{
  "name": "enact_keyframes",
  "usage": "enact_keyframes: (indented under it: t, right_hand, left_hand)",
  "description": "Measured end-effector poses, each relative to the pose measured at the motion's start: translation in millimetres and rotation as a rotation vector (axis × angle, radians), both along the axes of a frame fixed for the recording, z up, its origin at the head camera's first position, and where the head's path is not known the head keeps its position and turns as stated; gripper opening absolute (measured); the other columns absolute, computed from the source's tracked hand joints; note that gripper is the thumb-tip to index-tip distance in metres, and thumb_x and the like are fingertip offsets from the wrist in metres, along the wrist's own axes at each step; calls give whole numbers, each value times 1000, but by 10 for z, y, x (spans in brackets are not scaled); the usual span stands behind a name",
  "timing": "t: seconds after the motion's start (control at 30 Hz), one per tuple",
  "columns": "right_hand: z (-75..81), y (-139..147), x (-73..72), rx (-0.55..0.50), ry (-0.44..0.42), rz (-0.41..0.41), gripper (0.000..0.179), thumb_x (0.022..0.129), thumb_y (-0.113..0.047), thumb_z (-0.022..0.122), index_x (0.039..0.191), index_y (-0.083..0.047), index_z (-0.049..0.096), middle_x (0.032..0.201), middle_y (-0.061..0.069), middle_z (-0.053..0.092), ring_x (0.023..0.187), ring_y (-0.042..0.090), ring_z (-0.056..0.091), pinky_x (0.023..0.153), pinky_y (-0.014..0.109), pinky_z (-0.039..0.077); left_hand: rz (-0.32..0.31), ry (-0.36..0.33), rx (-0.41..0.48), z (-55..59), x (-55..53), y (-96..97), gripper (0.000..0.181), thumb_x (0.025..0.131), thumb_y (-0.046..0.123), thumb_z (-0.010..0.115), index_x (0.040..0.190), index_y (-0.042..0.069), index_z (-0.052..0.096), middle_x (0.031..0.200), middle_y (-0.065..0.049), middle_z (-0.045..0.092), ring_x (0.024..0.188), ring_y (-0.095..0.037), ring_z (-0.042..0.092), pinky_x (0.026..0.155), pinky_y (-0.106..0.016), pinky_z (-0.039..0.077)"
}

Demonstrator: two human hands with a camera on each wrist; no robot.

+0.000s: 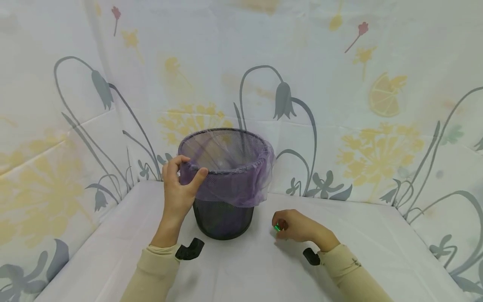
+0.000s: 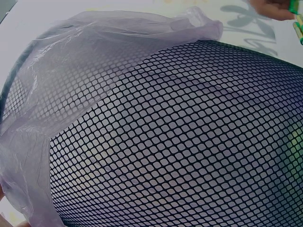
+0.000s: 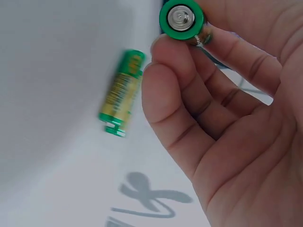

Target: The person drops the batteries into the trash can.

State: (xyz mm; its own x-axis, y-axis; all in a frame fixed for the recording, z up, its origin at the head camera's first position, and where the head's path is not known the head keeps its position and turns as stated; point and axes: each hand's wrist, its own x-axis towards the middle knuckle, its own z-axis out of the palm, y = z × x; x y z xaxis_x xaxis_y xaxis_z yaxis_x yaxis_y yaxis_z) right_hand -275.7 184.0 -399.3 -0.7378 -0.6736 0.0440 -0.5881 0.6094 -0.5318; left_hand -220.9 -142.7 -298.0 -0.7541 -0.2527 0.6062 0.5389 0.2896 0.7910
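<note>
A black mesh wastebasket (image 1: pixel 223 222) stands upright, lined with a thin purple bag (image 1: pixel 234 191) folded over its rim. My left hand (image 1: pixel 179 191) grips the near left of the rim, thumb and fingers pinching the bag against it. To the right of the basket, my right hand (image 1: pixel 299 226) is low over the white table. Between its thumb and fingertips is a green-ended battery (image 3: pixel 182 19), seen end-on in the right wrist view. Beyond the fingertips appears a blurred green and gold battery (image 3: pixel 120 90), with part of another battery close behind it.
A white cloth covers the table (image 1: pixel 241 272). Behind and at both sides rises a pale curtain (image 1: pixel 320 54) printed with grey and yellow flowers. A dark wrist mount (image 1: pixel 190 249) sits at the left cuff, another mount (image 1: pixel 311 256) at the right cuff.
</note>
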Motion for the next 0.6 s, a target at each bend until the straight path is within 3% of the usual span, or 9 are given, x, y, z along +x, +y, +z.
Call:
enact_keyframes:
  t: [0.17,0.33,0.6]
  right_hand:
    - [227,-7,-37,-18,26,6,18,81,-7,73,94,-11,62,77,-4,58,70,10,56,63,28,49]
    - [454,6,-85,-3,105,7,19,81,-10,73,94,-18,61,79,-6,57,73,10,55,65,29,47]
    - [949,18,-140,-7,151,-1,18,83,-9,72,97,-14,61,77,-3,58,68,11,57,62,30,48]
  left_hand:
    - [12,3,-16,-98,-99,-51,45,83,18,75,120,11,50,118,-8,34,108,-19,32,87,-37,27]
    - [16,13,-20,-114,-106,-51,45,83,23,75,119,12,50,117,-8,35,108,-19,33,86,-37,28]
    - [21,18,-23,-120,-113,-66,45,83,24,75,119,11,50,116,-8,35,108,-20,33,89,-40,29]
